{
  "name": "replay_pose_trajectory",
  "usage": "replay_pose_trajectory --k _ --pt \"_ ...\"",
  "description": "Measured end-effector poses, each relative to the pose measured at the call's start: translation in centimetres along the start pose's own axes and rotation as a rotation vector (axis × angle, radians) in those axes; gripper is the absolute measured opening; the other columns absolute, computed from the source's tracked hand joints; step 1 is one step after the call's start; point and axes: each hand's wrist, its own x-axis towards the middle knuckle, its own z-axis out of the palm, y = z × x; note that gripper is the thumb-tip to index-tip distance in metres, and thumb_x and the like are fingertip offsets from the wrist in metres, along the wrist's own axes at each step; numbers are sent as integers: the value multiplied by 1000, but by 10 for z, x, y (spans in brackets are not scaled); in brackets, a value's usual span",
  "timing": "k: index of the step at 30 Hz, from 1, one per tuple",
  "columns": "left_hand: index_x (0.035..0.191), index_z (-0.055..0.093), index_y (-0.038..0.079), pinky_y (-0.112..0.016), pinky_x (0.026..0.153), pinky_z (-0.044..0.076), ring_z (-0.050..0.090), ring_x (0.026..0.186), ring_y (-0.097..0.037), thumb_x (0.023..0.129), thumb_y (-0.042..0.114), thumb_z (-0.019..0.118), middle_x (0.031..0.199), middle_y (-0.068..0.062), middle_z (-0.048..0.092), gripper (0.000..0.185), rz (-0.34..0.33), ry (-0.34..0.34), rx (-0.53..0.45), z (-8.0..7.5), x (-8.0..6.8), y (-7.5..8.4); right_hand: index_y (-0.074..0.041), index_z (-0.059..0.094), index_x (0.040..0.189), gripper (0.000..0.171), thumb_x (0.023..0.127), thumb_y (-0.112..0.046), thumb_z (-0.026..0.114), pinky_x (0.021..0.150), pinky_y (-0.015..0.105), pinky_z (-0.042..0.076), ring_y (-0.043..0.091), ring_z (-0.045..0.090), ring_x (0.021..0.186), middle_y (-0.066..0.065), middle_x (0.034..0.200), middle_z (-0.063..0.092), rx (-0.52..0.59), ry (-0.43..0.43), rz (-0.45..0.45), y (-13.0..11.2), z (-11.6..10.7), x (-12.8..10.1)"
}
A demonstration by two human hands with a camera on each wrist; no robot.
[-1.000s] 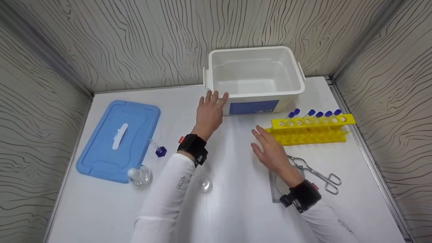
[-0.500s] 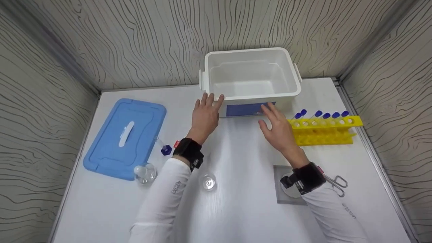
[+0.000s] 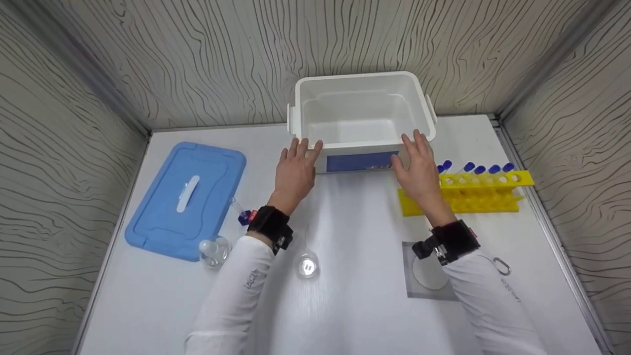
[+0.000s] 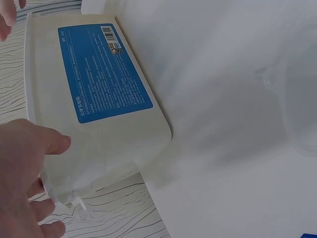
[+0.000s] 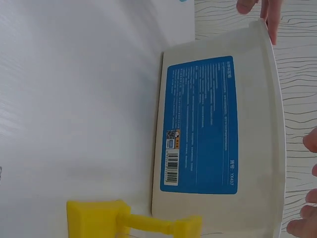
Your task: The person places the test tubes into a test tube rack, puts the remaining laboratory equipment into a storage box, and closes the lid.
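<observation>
Wavy-Lined Walls (image 3: 345, 39) and a White Tabletop (image 3: 355, 305)

Far left lies a blue lid (image 3: 209, 180) with a white handle (image 3: 188, 194). By its corner sits a clear glass thing (image 3: 215, 252), and near it a small clear tube (image 3: 237, 205) with a purple foot. Letters on the white sleeve (image 3: 236, 296) are too small to read. Next, the left hand (image 3: 295, 175) is spread wide at the near left corner of a white tub (image 3: 360, 111). The tub stands by the back wall. Its blue label (image 5: 198, 129) has tiny print, a barcode, a square code and "YX437". At the near right corner, the right hand (image 3: 419, 175) is wide too. Neither of the hands grips anything; I cannot tell if they touch. Then come a grey square (image 3: 415, 292) with a white circle, and a yellow rack (image 3: 461, 199) of blue-capped tubes (image 3: 479, 169).
</observation>
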Motion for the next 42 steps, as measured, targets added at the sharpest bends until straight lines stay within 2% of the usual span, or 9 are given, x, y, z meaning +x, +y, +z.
replay_pose_trajectory --k 7,13,18,23,35,42 --pt "154 35 25 -51 116 38 35 148 -34 99 21 59 156 -13 40 61 -10 22 -29 1 -7 -10 1 27 154 65 101 -26 52 126 54 12 38 6 156 20 167 9 -6 -35 98 9 -3 14" --pt "154 37 24 -52 116 38 35 148 -35 98 18 59 156 -14 40 60 -1 45 -58 4 -13 -21 4 17 156 73 103 -36 48 127 52 9 36 0 157 20 167 1 -83 -92 127 15 -3 22" --pt "152 39 23 -52 116 38 36 147 -36 97 17 60 155 -15 41 59 -9 75 -83 4 -18 -31 5 12 156 78 104 -44 41 126 53 7 36 -2 156 22 167 -4 -110 -156 156 10 -1 25" --pt "151 42 22 -53 115 39 37 146 -37 97 17 62 154 -15 43 58 -8 94 -104 2 -21 -38 9 13 155 79 104 -45 40 125 55 9 41 1 155 27 165 -3 -113 -201 155 2 4 27" --pt "151 42 23 -53 116 38 36 147 -37 97 17 61 155 -15 42 58 -30 70 -117 4 -26 -47 11 20 152 77 104 -44 42 124 56 14 41 5 155 27 165 2 -120 -185 135 -1 15 24" --pt "148 47 21 -53 114 40 40 145 -38 95 15 63 151 -16 47 55 -35 140 -150 5 -33 -54 14 25 150 73 104 -40 44 123 56 19 43 11 153 30 163 8 -117 -158 65 -4 19 19"
